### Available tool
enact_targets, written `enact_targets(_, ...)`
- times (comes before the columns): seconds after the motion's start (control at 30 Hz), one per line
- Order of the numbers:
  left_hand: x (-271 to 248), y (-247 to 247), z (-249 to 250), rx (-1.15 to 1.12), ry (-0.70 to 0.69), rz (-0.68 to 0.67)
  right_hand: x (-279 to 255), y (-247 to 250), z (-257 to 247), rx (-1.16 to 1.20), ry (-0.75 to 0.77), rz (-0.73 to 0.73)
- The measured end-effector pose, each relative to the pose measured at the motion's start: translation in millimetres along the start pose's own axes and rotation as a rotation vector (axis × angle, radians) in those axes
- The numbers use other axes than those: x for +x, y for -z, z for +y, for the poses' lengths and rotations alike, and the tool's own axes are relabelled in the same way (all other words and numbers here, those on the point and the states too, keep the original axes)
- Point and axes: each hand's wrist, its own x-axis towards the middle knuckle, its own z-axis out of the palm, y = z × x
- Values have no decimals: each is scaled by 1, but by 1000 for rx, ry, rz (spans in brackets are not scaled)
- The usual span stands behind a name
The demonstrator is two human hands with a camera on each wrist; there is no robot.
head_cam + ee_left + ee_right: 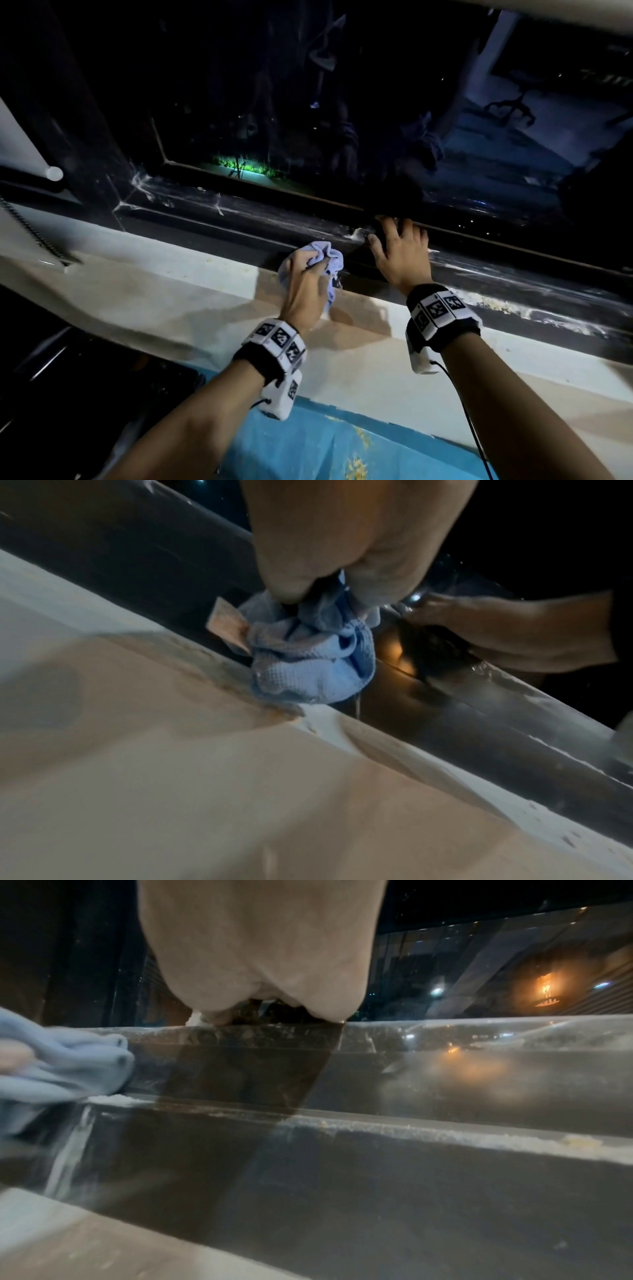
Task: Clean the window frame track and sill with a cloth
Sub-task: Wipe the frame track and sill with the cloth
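Gripping a bunched light-blue cloth (pixel 323 262), the left hand (pixel 305 291) sits at centre frame in the head view, its fingers curled round the cloth's gathered top. The wad bulges out beyond the fingertips and presses on the inner edge of the dark window frame track (pixel 212 222), where that edge meets the pale sill (pixel 164 291). From the left wrist view the cloth (pixel 308 658) hangs below the knuckles of the left hand (pixel 342 547), its underside touching the junction of sill (pixel 171 777) and track (pixel 496 737); a small tan tag (pixel 227 626) sticks out on its left.

Just right of the cloth, the right hand (pixel 399 250) lies spread, fingers straight and flat over the upper rail of the track, touching it, holding nothing. The right wrist view shows this hand (pixel 260 947) from behind, with the cloth (pixel 65 1066) at the left edge and white dusty residue (pixel 377 1129) lining the track ledges.

One cloth, two hands, two marker-printed wristbands (pixel 277 346). A blue patterned fabric (pixel 342 442) lies below the sill.
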Motion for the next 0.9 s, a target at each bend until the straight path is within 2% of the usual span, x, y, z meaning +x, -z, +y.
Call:
enact_targets(0.07, 4, 15, -12, -21, 19, 65, 0, 1, 1, 12, 9, 7)
enact_targets(0.17, 13, 27, -31, 3, 150, 232, 0, 0, 2, 10, 14, 20)
enact_targets(0.23, 15, 20, -32, 62, 200, 223, -1, -1, 2, 7, 18, 29)
enact_targets(0.43, 10, -6, 1, 123, 198, 89, 0, -1, 1, 12, 15, 33)
enact_targets(0.53, 6, -3, 19, -50, 135, 21, 0, 1, 0, 40, -7, -35)
enact_targets(0.63, 12, 0, 23, -90, 25, -169, 4, 9, 4, 75, -22, -138)
enact_targets(0.73, 27, 18, 22, -244, 44, -461, 5, 20, 8, 188, 8, -195)
enact_targets(0.77, 31, 24, 20, -287, 45, -522, 1, 26, 6, 247, 34, -187)
enact_targets(0.83, 36, 36, 16, -369, 75, -570, -14, 37, -1, 347, 109, -157)
enact_targets(0.9, 39, 44, 13, -476, 142, -562, -35, 44, -15, 328, 188, -145)
